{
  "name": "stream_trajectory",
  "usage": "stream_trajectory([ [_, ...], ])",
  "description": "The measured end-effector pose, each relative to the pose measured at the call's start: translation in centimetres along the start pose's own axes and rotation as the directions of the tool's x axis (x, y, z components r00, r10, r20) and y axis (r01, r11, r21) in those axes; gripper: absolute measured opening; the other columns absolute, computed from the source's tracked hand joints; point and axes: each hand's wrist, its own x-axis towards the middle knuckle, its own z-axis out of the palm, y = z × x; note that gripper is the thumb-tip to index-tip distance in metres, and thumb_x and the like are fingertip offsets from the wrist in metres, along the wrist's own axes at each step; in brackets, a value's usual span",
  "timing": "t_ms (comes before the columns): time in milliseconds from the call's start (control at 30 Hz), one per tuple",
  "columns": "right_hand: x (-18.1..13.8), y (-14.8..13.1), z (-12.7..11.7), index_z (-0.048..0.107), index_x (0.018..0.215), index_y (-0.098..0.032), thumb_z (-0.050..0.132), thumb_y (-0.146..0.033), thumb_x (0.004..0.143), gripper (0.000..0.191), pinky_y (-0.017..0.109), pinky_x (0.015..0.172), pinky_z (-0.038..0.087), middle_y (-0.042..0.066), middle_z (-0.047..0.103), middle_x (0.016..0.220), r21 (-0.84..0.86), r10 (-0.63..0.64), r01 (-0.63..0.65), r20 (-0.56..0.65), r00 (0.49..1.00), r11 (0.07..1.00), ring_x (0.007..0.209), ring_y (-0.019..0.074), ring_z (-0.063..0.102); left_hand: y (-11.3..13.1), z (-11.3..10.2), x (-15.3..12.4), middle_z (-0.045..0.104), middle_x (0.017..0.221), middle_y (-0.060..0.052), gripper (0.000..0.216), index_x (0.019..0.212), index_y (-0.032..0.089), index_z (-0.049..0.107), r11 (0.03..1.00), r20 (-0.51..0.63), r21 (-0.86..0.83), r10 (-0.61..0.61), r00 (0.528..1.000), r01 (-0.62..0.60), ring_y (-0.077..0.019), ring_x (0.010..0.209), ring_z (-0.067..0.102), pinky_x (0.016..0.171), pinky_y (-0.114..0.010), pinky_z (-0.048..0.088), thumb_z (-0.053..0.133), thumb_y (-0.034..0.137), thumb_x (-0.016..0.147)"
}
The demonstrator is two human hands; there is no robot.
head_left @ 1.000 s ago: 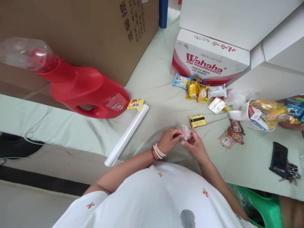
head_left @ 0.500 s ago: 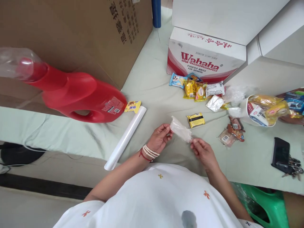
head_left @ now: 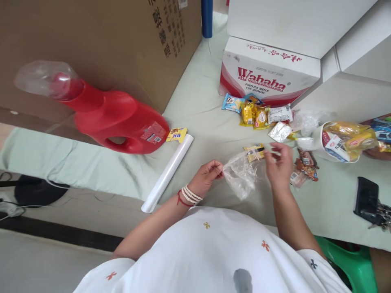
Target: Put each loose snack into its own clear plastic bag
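A clear, thin plastic bag [head_left: 241, 181] hangs unfolded between my two hands, above the cloth-covered table. My left hand [head_left: 210, 173] pinches one corner of it, fingers closed. At the bag's right side is my right hand [head_left: 279, 162], somewhat blurred; thumb and forefinger appear closed on its upper edge, the other fingers bent. Just behind the bag lies a small yellow snack packet [head_left: 253, 151] with a black stripe, partly seen through the plastic. Brown snack packets [head_left: 308, 162] lie to the right of my right hand.
A red jug [head_left: 122, 122] and a white roll [head_left: 168, 173] lie left, with a yellow packet [head_left: 176, 134] between them. Snack packets [head_left: 253, 115] sit before the Wahaba-style water carton [head_left: 269, 77]. Right are a filled white tub [head_left: 328, 148], a phone [head_left: 366, 199] and keys [head_left: 383, 213].
The bag went from a narrow folded strip to spread open and hanging. My right hand moved up and to the right; my left hand kept its pinch. The view shifted slightly.
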Motion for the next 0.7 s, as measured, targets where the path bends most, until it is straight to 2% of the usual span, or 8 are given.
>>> stream_trajectory([
  [67, 0.0, -0.8, -0.8, 0.067, 0.102, -0.02, 0.066, -0.046, 0.091, 0.028, 0.033, 0.079, 0.051, 0.006, 0.063, 0.1, -0.073, -0.027, 0.016, -0.152, 0.988, 0.997, 0.085, 0.019, 0.059, 0.3, -0.1, -0.3, 0.059, 0.073, 0.001, 0.041, 0.08, 0.019, 0.06, 0.999, -0.04, 0.046, 0.009, 0.999, -0.007, -0.0136, 0.071, 0.053, 0.073, -0.028, 0.045, 0.07, 0.058, 0.085],
  [100, -0.5, -1.2, -0.9, 0.068, 0.099, -0.02, 0.062, -0.047, 0.095, 0.028, 0.033, 0.076, 0.05, 0.005, 0.064, 0.094, -0.058, -0.007, 0.001, -0.093, 0.996, 0.998, 0.08, 0.0181, 0.058, 0.5, 0.0, -0.4, 0.06, 0.072, 0.001, 0.042, 0.08, 0.018, 0.061, 0.998, -0.053, 0.068, 0.017, 0.998, -0.014, -0.0137, 0.071, 0.053, 0.073, -0.028, 0.045, 0.07, 0.059, 0.085],
  [167, -2.2, -2.0, -0.4, 0.07, 0.1, -0.022, 0.061, -0.049, 0.096, 0.029, 0.031, 0.073, 0.05, 0.005, 0.066, 0.091, 0.012, 0.029, -0.032, 0.199, 0.98, 0.999, 0.076, 0.0178, 0.059, 0.7, 0.5, -0.5, 0.063, 0.073, 0.0, 0.041, 0.08, 0.018, 0.061, 0.995, -0.038, 0.096, 0.026, 0.999, -0.022, -0.0139, 0.071, 0.053, 0.073, -0.028, 0.045, 0.069, 0.059, 0.085],
  [267, -4.5, -1.9, 1.6, 0.073, 0.099, -0.024, 0.07, -0.046, 0.089, 0.024, 0.031, 0.071, 0.051, 0.006, 0.069, 0.096, 0.071, 0.012, -0.06, 0.54, 0.841, 0.996, 0.08, 0.0196, 0.062, 0.5, 1.0, -0.4, 0.063, 0.072, 0.001, 0.041, 0.08, 0.018, 0.061, 0.996, 0.028, 0.092, 0.011, 1.0, -0.014, -0.013, 0.069, 0.053, 0.072, -0.027, 0.044, 0.07, 0.057, 0.085],
  [333, -5.0, -1.0, 2.5, 0.072, 0.091, -0.023, 0.065, -0.042, 0.091, 0.02, 0.032, 0.071, 0.051, 0.006, 0.068, 0.09, 0.05, 0.016, -0.048, 0.511, 0.859, 0.998, 0.079, 0.0199, 0.061, 0.1, 0.9, -0.2, 0.061, 0.069, 0.002, 0.042, 0.079, 0.018, 0.06, 0.997, 0.047, 0.069, -0.019, 0.999, 0.015, -0.0117, 0.066, 0.05, 0.068, -0.027, 0.042, 0.072, 0.058, 0.083],
  [500, -4.5, 0.4, 0.2, 0.069, 0.104, -0.021, 0.064, -0.042, 0.091, 0.025, 0.038, 0.081, 0.051, 0.009, 0.064, 0.103, -0.155, -0.034, 0.042, 0.051, 0.998, 0.987, 0.085, 0.0212, 0.057, -0.8, 0.2, 0.1, 0.058, 0.066, 0.003, 0.047, 0.075, 0.018, 0.058, 0.995, -0.008, 0.061, -0.08, 0.997, 0.08, -0.0102, 0.06, 0.045, 0.061, -0.025, 0.037, 0.073, 0.062, 0.08],
  [600, -5.6, -0.3, -1.1, 0.067, 0.106, -0.023, 0.056, -0.049, 0.098, 0.03, 0.035, 0.072, 0.052, 0.006, 0.065, 0.09, 0.014, 0.143, -0.149, 0.207, 0.968, 0.989, 0.076, 0.0192, 0.059, -0.7, 0.3, 0.0, 0.059, 0.067, 0.002, 0.046, 0.077, 0.018, 0.059, 0.994, -0.011, 0.08, -0.079, 0.997, 0.08, -0.0102, 0.06, 0.044, 0.06, -0.025, 0.036, 0.072, 0.061, 0.081],
  [700, -7.4, -0.9, 0.2, 0.06, 0.126, -0.026, 0.068, -0.053, 0.09, 0.046, 0.032, 0.067, 0.055, 0.007, 0.069, 0.101, 0.166, 0.302, -0.41, 0.448, 0.842, 0.897, 0.086, 0.0219, 0.065, -0.5, 0.8, -0.3, 0.059, 0.071, 0.002, 0.043, 0.077, 0.017, 0.06, 0.995, 0.053, 0.098, -0.032, 0.998, 0.026, -0.0107, 0.065, 0.047, 0.065, -0.025, 0.041, 0.072, 0.058, 0.083],
])
